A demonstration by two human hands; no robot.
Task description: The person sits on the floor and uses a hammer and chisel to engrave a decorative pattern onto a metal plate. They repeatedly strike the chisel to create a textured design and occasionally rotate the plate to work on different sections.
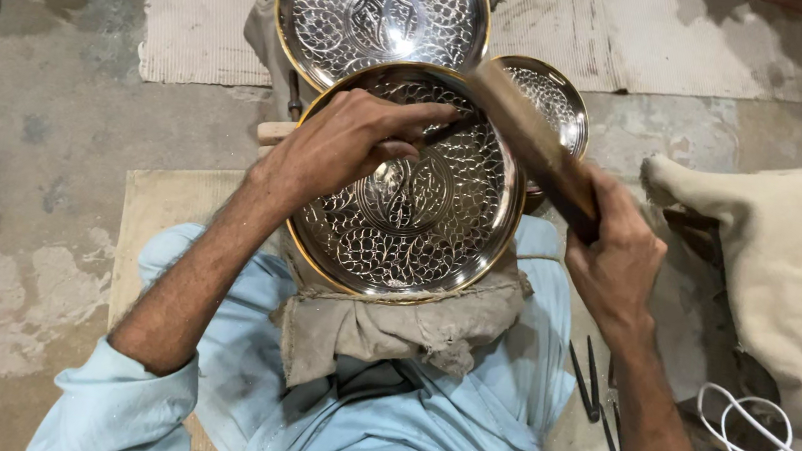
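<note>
Stained grey concrete floor (25, 173), pale woven mat (644, 32) at top, beige sack (801, 251) at right

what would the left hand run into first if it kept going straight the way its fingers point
The left hand points rightward across the engraved round silver plate with a gold rim. First in its line is probably the brown wooden mallet held by the right hand, though depth is unclear.
</note>
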